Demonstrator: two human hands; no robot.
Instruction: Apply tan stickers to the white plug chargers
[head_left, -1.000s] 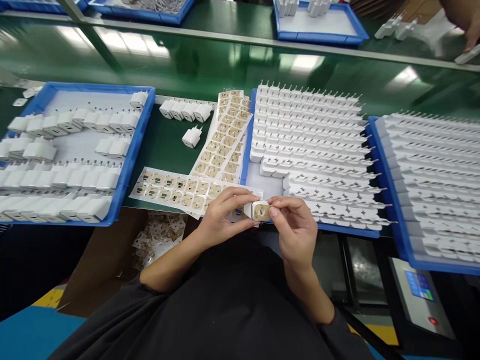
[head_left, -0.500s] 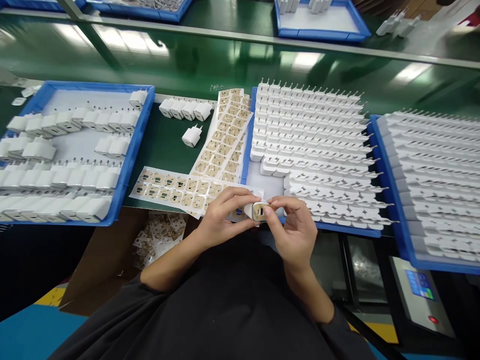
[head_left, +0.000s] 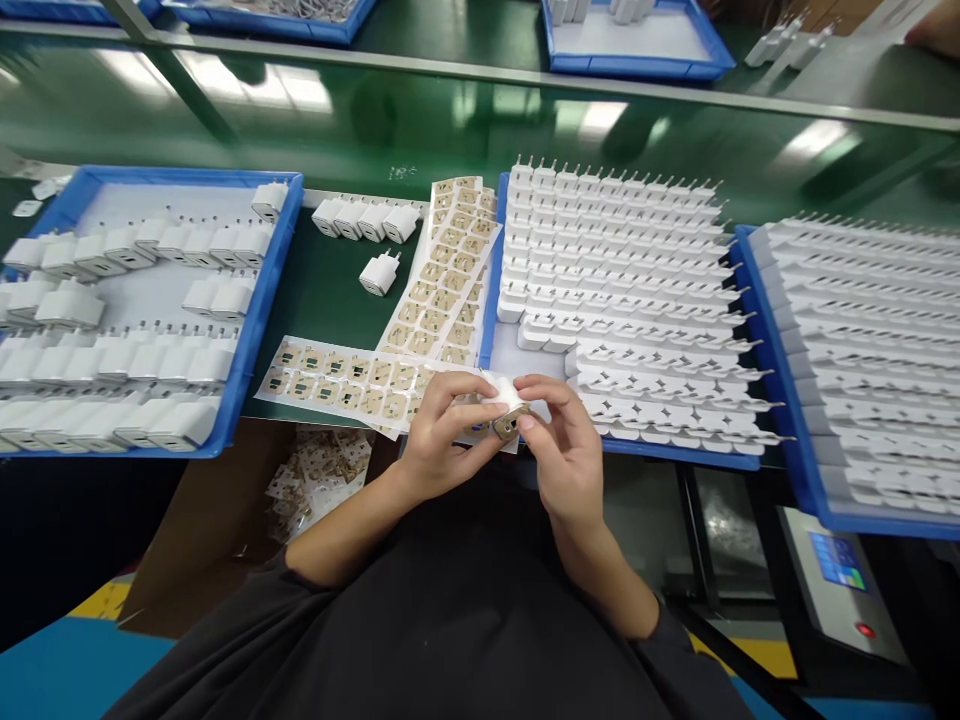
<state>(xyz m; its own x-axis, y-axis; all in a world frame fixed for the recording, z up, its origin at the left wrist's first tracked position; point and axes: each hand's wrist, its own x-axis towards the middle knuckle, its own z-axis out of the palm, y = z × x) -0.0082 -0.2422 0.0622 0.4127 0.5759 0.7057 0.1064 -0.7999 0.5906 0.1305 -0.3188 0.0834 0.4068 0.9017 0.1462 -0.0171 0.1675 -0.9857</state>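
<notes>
— Well, largest first: what containers do we have?

— Nearest us, three blue ones. The middle tray (head_left: 493, 310) and the right-hand tray (head_left: 787, 440) are packed with rows of white chargers (head_left: 600, 290); the left-hand tray (head_left: 259, 320), at frame left, has looser rows. Lower left, a cardboard box (head_left: 172, 540) holds scraps (head_left: 322, 475).

— On the table (head_left: 330, 285)?

— Overlapping sticker sheets (head_left: 330, 378), at frame centre.

— Our hands?

— Lower centre. Our left hand (head_left: 444, 432) pinches one charger (head_left: 499, 390); our right hand (head_left: 564, 430), half curled, has its thumb against the tan sticker (head_left: 508, 418) on the charger's face.

— What could go wrong?

— We'd say an off-centre thumb press might leave the sticker crooked over the port. With a slack pinch, the charger, by the table's front edge, might drop. Our left wrist could also drag the nearest sheet.
</notes>
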